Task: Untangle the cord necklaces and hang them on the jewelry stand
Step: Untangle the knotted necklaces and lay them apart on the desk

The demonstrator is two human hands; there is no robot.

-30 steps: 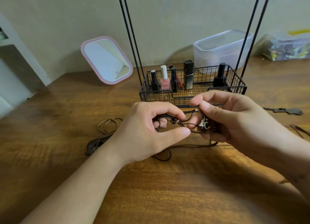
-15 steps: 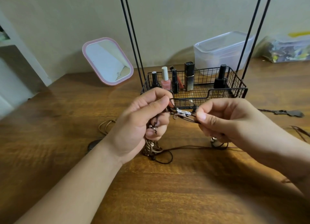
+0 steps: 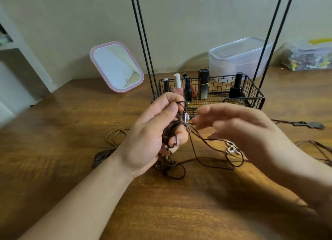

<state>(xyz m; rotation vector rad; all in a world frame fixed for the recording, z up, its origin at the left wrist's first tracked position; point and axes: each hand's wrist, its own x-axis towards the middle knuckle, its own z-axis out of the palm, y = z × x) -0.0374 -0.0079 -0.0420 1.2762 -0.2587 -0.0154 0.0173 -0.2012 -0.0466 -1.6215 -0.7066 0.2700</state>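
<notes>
Left hand (image 3: 149, 137) is raised above the wooden table (image 3: 71, 150), its thumb and fingers curled round a tangled bunch of dark brown cord necklaces (image 3: 172, 132). The bunch runs through the fist, with a small pale pendant (image 3: 186, 117) showing at the top just beside the thumb tip, and more cords and metal bits hanging below the palm down to the tabletop. Right hand (image 3: 239, 130) is blurred, fingers extended and loosely spread toward the bunch; its fingertips are close to the cords near the pendant, but whether they pinch a strand cannot be told. A thin dark cord loops from the bunch down under the right hand, carrying a silver clasp (image 3: 231, 149) that hangs above the table.

Behind the hands stands the jewelry stand (image 3: 258, 103), a black wire basket with tall thin rods rising out of frame; nail polish bottles (image 3: 177, 86) and a dark lipstick tube (image 3: 203, 83) stand in the basket. A tan cord necklace (image 3: 115, 135) lies on the table to the left of the left wrist, and another necklace with a dark flat pendant (image 3: 314, 125) lies to the right. A pink-framed mirror (image 3: 116, 66) leans against the wall, and a clear plastic container (image 3: 239, 56) sits behind the stand.
</notes>
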